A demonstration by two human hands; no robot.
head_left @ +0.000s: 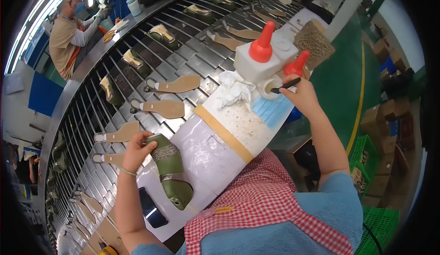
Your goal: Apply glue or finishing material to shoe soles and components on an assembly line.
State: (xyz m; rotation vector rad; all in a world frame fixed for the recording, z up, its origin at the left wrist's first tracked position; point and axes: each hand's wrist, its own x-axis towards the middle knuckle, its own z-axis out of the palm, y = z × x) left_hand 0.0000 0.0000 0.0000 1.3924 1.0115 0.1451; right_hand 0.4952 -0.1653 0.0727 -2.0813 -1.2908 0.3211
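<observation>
My left hand (137, 149) grips the end of a green shoe last (176, 193), which has a glittery strap and a thinner band across it. The last lies tilted over the pale work board (201, 149). In my right hand (303, 97) is a brush with a black handle (289, 84); its tip reaches into the mouth of a small white pot (266, 88), so the bristles are hidden. Beside the pot are a white glue bottle with a red nozzle (262, 44), a crumpled white tissue (234, 90) and a blue face mask (271, 111).
A curved conveyor (133, 87) carries several tan soles (166, 109) and green lasts (163, 37). A smartphone (152, 208) lies near my left forearm. Across the conveyor a gloved person (73, 32) works. Green crates (366, 156) and cardboard boxes (376, 126) stand at right.
</observation>
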